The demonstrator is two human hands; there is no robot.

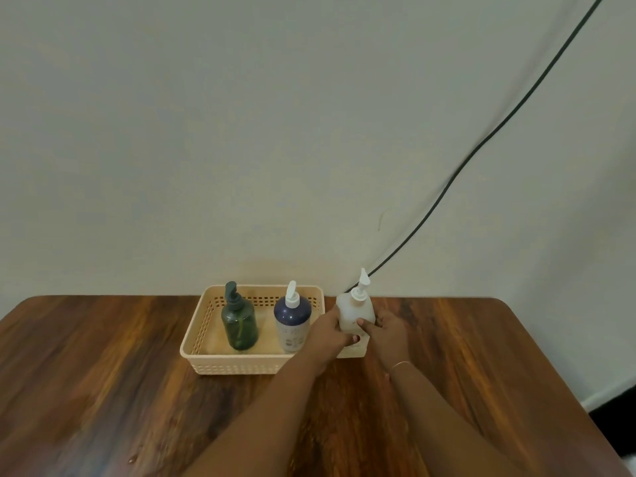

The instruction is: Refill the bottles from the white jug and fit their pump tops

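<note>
A white square bottle (351,309) with a white pump top (360,287) stands on the wooden table just right of the beige basket (237,366). My left hand (328,333) grips its left side and my right hand (387,330) grips its right side. Inside the basket stand a dark green bottle (240,327) with a dark pump top and a navy and white bottle (292,321) with a white pump top. No white jug is in view.
The wooden table (120,390) ends at a pale wall. A black cable (481,146) runs down the wall to behind the white bottle. A few drops of liquid (132,460) lie near the table's front left.
</note>
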